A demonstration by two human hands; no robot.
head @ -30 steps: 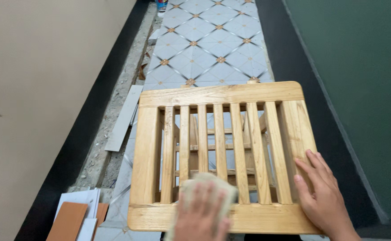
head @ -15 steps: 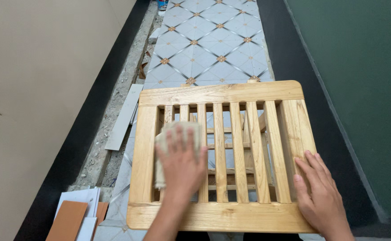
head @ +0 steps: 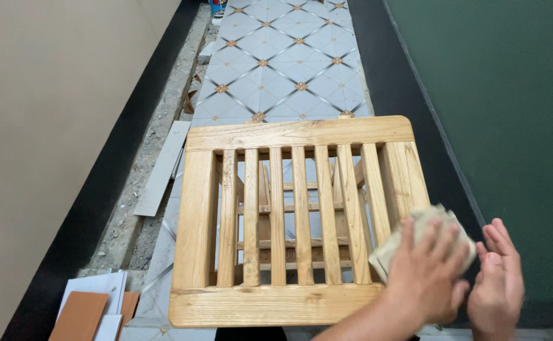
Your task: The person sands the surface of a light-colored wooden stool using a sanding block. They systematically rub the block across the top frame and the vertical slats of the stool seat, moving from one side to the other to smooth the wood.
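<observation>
Patterned floor tiles (head: 289, 63), perhaps stacked boards (head: 93, 306).

Cloth (head: 415, 237) on slatted stool (head: 295, 221) right edge, tile stack (head: 93, 303) left of stool

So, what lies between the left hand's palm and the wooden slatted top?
In the head view, a folded pale cloth lies under the left hand, pressed onto the right edge of the wooden slatted top.
</observation>
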